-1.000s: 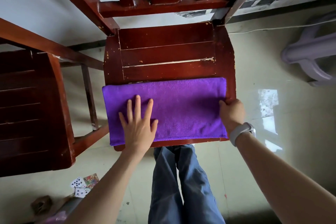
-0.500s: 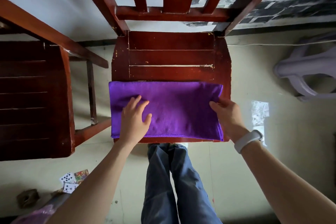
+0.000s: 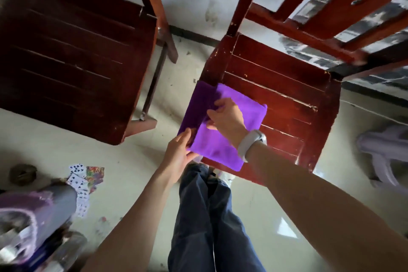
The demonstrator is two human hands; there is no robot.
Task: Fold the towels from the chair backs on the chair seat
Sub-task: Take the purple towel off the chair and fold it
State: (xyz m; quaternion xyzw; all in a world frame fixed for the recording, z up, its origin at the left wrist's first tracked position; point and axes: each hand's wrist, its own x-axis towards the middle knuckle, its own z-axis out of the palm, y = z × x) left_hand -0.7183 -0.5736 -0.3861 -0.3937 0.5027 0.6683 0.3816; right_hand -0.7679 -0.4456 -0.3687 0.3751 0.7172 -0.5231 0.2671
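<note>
A purple towel, folded to a smaller square, lies on the front left part of the red-brown wooden chair seat. Its left end hangs over the seat's left edge in shadow. My right hand, with a white wristband, rests on the towel's upper left part, fingers pinching the cloth near the fold. My left hand grips the towel's near left corner at the seat's front edge.
A second dark wooden chair stands to the left. Playing cards lie on the tiled floor at lower left, beside a purple and grey object. A pale plastic stool is at the right. My jeans-clad legs are below the seat.
The towel, spread wide across the seat front before, is now folded over to about half its width. My right hand has crossed from the right end to the left part. The view has swung left.
</note>
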